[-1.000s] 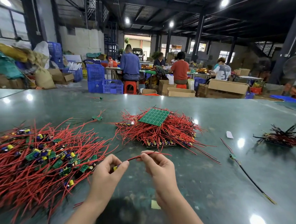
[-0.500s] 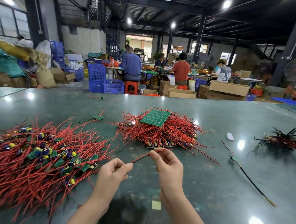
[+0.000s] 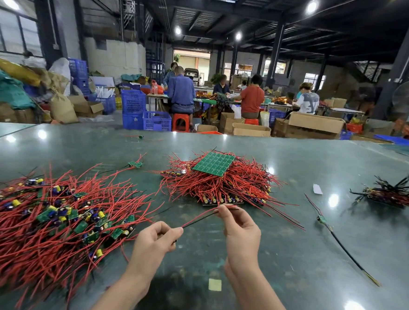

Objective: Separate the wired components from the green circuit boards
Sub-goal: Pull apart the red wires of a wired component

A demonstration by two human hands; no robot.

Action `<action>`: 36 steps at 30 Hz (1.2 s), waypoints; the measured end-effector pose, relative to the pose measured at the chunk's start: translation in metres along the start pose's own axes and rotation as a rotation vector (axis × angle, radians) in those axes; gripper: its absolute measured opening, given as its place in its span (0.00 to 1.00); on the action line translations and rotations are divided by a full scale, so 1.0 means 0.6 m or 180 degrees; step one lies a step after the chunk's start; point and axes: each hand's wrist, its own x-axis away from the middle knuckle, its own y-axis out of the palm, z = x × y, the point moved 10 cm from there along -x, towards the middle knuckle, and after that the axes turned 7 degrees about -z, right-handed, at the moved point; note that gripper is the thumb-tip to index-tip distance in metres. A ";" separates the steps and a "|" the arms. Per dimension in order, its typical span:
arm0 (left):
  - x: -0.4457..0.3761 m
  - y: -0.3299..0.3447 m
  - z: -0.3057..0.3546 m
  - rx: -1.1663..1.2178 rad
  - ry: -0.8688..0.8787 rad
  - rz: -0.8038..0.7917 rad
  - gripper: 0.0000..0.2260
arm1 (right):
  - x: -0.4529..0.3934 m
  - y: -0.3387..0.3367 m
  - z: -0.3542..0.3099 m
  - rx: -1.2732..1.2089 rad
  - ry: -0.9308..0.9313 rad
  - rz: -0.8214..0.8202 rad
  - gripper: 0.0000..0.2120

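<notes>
Two hands, left (image 3: 156,240) and right (image 3: 240,232), are seen. Three heaps of wired parts are counted: a left pile (image 3: 46,221), a middle pile (image 3: 222,187) and a dark right pile (image 3: 392,193). One green panel (image 3: 213,164) is seen on the middle pile.

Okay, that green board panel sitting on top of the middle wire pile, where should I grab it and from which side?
Take the green panel by its near corner, coming from the front. It lies flat and bare on the red wire pile, so its edges overhang free, and that corner points toward you.

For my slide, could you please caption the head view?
Both hands stretch a red-and-black wire pair between heaps.
</notes>
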 end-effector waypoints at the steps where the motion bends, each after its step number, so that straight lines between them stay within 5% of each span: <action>1: 0.000 0.001 0.000 -0.0007 -0.0007 -0.0005 0.14 | -0.002 -0.002 -0.001 -0.0038 -0.0017 0.0016 0.04; 12: 0.000 -0.016 0.003 -0.0680 0.0027 0.0237 0.14 | -0.018 -0.021 0.006 0.0100 -0.0030 0.0062 0.01; 19: -0.052 -0.122 0.114 -0.1348 0.0152 0.0775 0.14 | -0.032 -0.063 0.063 -0.0421 0.0838 0.0550 0.03; 24: -0.081 -0.254 0.223 -0.3620 0.0462 0.1566 0.05 | -0.027 -0.055 0.085 -0.0525 0.1119 0.0511 0.04; 28: -0.130 -0.291 0.166 -0.5406 -0.1089 0.0983 0.17 | -0.023 -0.043 0.084 -0.0108 0.0958 0.0322 0.07; 36: -0.206 -0.029 0.087 -0.3190 -0.0514 -0.0122 0.23 | -0.023 -0.022 0.078 0.0406 0.0537 -0.0007 0.13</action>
